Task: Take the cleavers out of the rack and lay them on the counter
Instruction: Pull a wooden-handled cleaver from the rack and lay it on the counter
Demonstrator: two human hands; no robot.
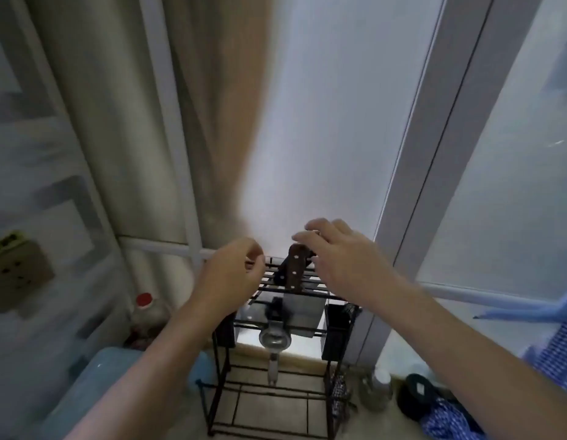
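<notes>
A black wire rack [269,389] stands on the tiled counter below me. A cleaver with a dark brown riveted handle [294,269] sticks up through the rack's top bars, its wide steel blade [302,312] hanging below. My left hand [231,274] hovers at the rack's top left with its fingers curled and holds nothing. My right hand [342,258] is spread just right of and above the handle, fingers apart, not gripping it. The frame is blurred.
A metal ladle [274,339] hangs inside the rack. A red-capped bottle [145,308] stands to the left, a blue container [95,392] at lower left. Jars [378,387] and blue checked cloth [450,417] lie to the right. Black side baskets [337,328] flank the rack. Behind it is a window.
</notes>
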